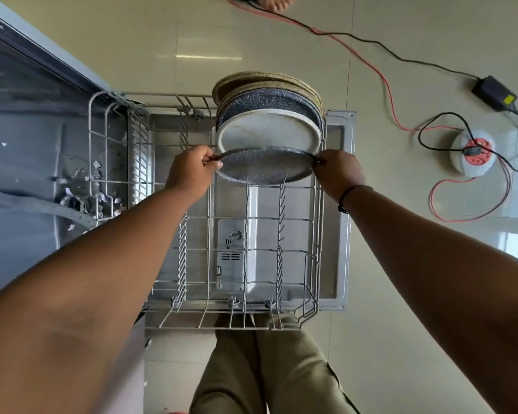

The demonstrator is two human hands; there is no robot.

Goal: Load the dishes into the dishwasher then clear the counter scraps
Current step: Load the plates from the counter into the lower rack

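A dark speckled plate (263, 167) stands tilted between the tines of the pulled-out grey wire rack (245, 282) of the dishwasher. My left hand (192, 171) pinches its left rim and my right hand (338, 171) pinches its right rim. Behind it in the same row lean a white plate (266, 131), another dark speckled plate (266, 101) and beige plates (260, 79) at the far end. The near part of the rack holds no dishes.
The open dishwasher door (336, 204) lies under the rack. The tub (27, 150) at left holds paper-like scraps (81, 186). On the tiled floor at right lie red and black cables (383, 73), a power adapter (494, 92) and a white socket strip (472, 153). A person's bare foot (277, 2) shows at top.
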